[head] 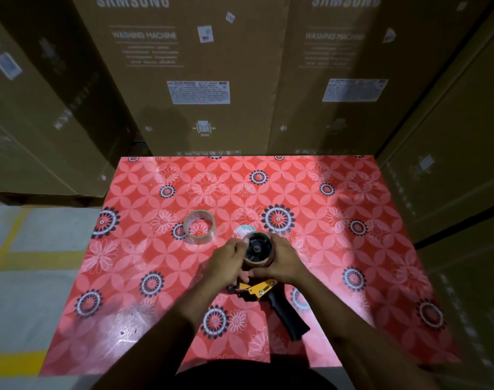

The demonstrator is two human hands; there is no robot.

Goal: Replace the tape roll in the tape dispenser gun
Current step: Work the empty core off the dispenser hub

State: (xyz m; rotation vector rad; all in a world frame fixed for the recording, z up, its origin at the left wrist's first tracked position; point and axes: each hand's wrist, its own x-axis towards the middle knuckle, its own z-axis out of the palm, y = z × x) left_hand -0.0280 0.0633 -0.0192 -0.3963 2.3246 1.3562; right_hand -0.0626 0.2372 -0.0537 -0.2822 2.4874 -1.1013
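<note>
The tape dispenser gun point(271, 294), yellow metal with a black handle pointing toward me, lies on the red flowered table point(352, 220). A brown tape roll point(258, 261) sits on its black hub. My left hand point(229, 263) grips the roll's left side and the gun's front. On the roll's right side, my right hand point(282, 263) wraps around it. A second, clear tape roll point(199, 227) lies flat on the table, apart, up and left of my hands. A small round white object point(241, 230) shows just behind the gun, partly hidden.
Tall cardboard washing machine boxes point(200, 80) stand against the table's far edge and along the right side. Grey floor with yellow lines point(18, 254) lies to the left of the table.
</note>
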